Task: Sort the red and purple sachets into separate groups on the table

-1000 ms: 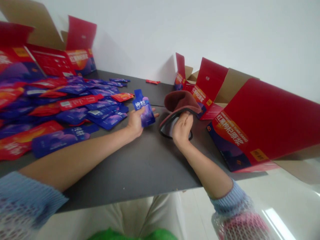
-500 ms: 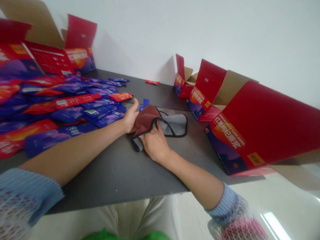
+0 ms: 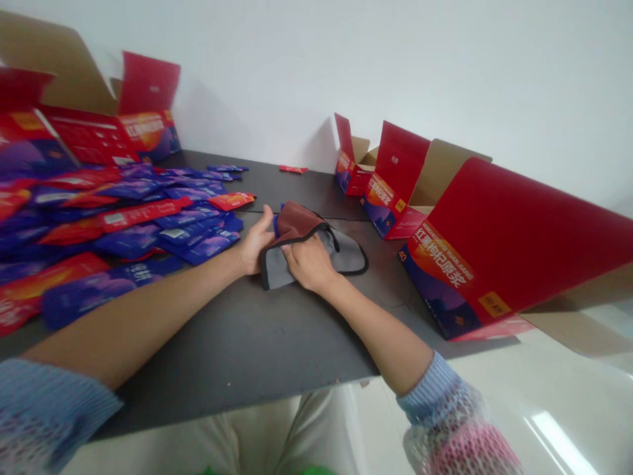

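A cleaning cloth (image 3: 299, 221), brown on one side and grey on the other with black edging, lies bunched and folded around the middle of the work. My right hand (image 3: 310, 262) grips it, fingers partly tucked into the fold. On the cloth's left side is my left hand (image 3: 254, 245), thumb raised and the other fingers mostly covered. A blue pouch (image 3: 275, 226) shows only as a small strip between my left thumb and the cloth. The left hand appears to hold this pouch, while most of it is hidden.
Many blue and red pouches (image 3: 131, 241) lie heaped at the left, before open red cartons (image 3: 148, 135). A lone red pouch (image 3: 293, 169) lies near the wall. Three open cartons (image 3: 442, 264) line the right side of the dark table (image 3: 237, 356).
The cloth's near-left part has unfolded, showing more grey. My right hand has shifted slightly on it. Less of the blue pouch's far end shows. The view has shifted slightly.
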